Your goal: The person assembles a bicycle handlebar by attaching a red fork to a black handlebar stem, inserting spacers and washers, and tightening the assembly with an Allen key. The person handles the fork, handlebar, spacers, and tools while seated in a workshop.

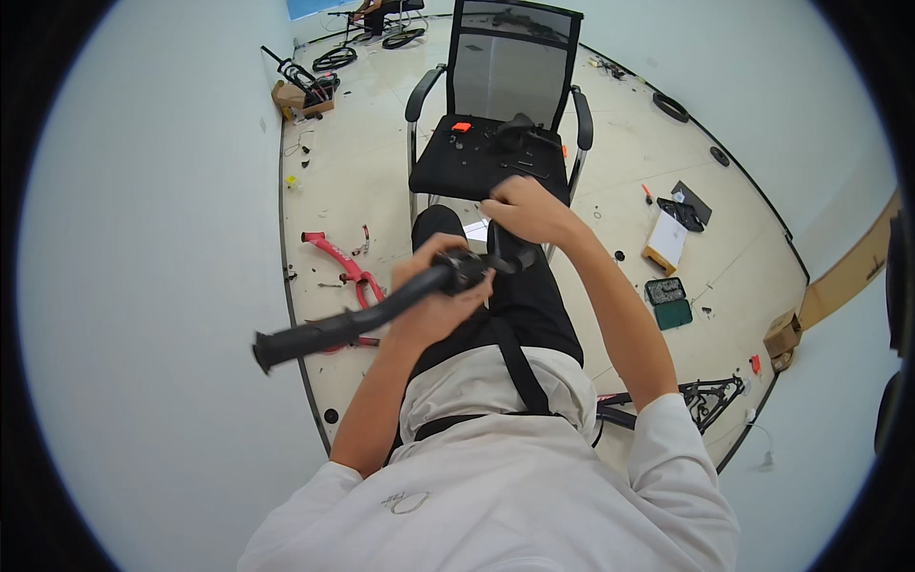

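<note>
Handlebar [405, 296]: held above the person's lap, inside the left grip [426, 316], which is wrapped around its thick middle part. The right grip [529, 210] is curled just beyond the far end, near the chair's front edge; its fingertips are hidden, and whether it pinches anything cannot be told.

Condition: black, bent bar with a ribbed cover on its near-left end, which is slightly blurred. The far end merges with the dark trousers [538, 305] and cannot be clearly read.

Surroundings, by size: a black mesh-backed chair [440, 172] stands in front of the knees. On the floor, a dark frame [620, 418] lies to the right, partly covered by the right arm. A red frame [329, 250] lies to the left, partly blocked by the handlebar and left forearm. Farther right is an open green case [674, 315]. An orange item [461, 127] rests on the seat.
</note>
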`<state>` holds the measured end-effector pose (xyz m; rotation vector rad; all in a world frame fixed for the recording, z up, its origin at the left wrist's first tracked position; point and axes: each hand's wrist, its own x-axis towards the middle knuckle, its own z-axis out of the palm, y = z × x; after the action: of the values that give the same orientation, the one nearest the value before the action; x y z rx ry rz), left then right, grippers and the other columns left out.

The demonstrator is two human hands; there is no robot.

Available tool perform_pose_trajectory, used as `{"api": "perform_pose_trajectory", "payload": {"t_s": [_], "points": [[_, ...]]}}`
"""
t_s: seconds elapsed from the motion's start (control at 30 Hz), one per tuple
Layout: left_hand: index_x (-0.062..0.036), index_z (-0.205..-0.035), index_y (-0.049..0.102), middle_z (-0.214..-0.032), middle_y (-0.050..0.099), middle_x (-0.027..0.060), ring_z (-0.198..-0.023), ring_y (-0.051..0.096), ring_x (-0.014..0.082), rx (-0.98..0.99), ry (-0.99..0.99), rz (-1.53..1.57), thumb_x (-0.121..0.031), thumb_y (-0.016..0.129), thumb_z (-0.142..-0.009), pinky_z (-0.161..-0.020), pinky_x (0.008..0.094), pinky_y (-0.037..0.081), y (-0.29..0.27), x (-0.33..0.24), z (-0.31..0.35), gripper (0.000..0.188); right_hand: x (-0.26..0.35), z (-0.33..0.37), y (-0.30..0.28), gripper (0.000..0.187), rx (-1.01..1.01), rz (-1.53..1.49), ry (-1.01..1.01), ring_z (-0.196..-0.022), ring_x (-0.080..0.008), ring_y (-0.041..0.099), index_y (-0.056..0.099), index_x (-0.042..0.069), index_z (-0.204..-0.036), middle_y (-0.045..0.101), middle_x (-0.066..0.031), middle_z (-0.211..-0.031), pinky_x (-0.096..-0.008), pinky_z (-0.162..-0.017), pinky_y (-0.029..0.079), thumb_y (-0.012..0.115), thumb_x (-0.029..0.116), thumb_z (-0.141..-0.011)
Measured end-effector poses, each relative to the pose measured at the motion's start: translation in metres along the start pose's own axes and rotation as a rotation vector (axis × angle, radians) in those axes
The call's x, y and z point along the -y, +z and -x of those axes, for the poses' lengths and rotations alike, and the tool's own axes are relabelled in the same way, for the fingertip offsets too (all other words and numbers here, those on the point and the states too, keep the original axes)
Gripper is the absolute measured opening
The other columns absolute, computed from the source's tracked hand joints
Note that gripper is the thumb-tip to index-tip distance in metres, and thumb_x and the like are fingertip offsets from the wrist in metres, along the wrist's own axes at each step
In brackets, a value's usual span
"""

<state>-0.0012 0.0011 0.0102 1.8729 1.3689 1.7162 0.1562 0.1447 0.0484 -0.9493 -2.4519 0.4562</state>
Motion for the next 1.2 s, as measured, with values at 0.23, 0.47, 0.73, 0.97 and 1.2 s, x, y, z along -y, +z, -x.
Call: {"api": "perform_pose_trajectory", "payload": {"t_s": [0.23,0.47,0.73,0.97,1.2], "points": [[-0.0017,-0.091,0.062,-0.069,0.062,0.0039,-0.065,0.058,0.0087,-0.115,-0.11,-0.095,-0.016,0.084,-0.071,-0.064,0.0243,0.049,-0.014,0.016,-0.004,0.033,0.092,0.104,0.007,0.028,-0.328,-0.422,0.116,-0.041,-0.0152,0.045,0.053,-0.003,-0.064,0.045,-0.0106,-0.051,-0.0314,-0.044,0.037,0.057,0.012,-0.086],[-0.0088,-0.105,0.065,-0.087,0.07,0.0073,-0.076,0.07,0.0185,0.108,0.097,-0.063,-0.025,0.073,-0.079,-0.071,0.0293,0.054,0.02,0.031,0.028,0.032,0.124,0.026,0.0,0.02,-0.214,0.216,-0.487,-0.048,-0.0334,0.053,0.055,0.003,-0.067,0.054,-0.0123,-0.056,-0.041,-0.049,0.045,0.058,0.014,-0.083],[-0.0032,-0.091,0.062,-0.069,0.062,0.0039,-0.062,0.058,0.0091,-0.072,-0.094,-0.014,-0.016,0.085,-0.068,-0.062,0.0258,0.049,-0.017,-0.003,-0.006,0.034,0.051,0.068,-0.023,0.029,-0.042,-0.114,0.119,-0.07,-0.0453,0.056,0.063,-0.004,-0.083,0.059,-0.0247,-0.074,-0.0465,-0.063,0.044,0.049,0.018,-0.095],[-0.0043,-0.091,0.063,-0.072,0.068,0.0094,-0.065,0.068,0.0197,-0.049,-0.11,-0.109,-0.019,0.082,-0.07,-0.062,0.0304,0.052,-0.011,0.02,-0.002,0.032,0.114,0.121,-0.01,0.032,-0.131,0.08,-0.033,-0.045,-0.0359,0.052,0.058,0.0,-0.068,0.051,-0.0166,-0.051,-0.0431,-0.045,0.039,0.059,0.021,-0.092],[-0.0074,-0.092,0.063,-0.07,0.067,0.0076,-0.063,0.067,0.0265,0.232,0.029,-0.231,-0.027,0.08,-0.069,-0.063,0.0324,0.053,0.002,0.01,0.011,0.035,0.109,0.02,-0.013,0.032,-0.171,0.451,-0.399,-0.05,-0.0351,0.055,0.056,0.003,-0.062,0.055,-0.0143,-0.055,-0.0445,-0.049,0.043,0.057,0.02,-0.089]]}}
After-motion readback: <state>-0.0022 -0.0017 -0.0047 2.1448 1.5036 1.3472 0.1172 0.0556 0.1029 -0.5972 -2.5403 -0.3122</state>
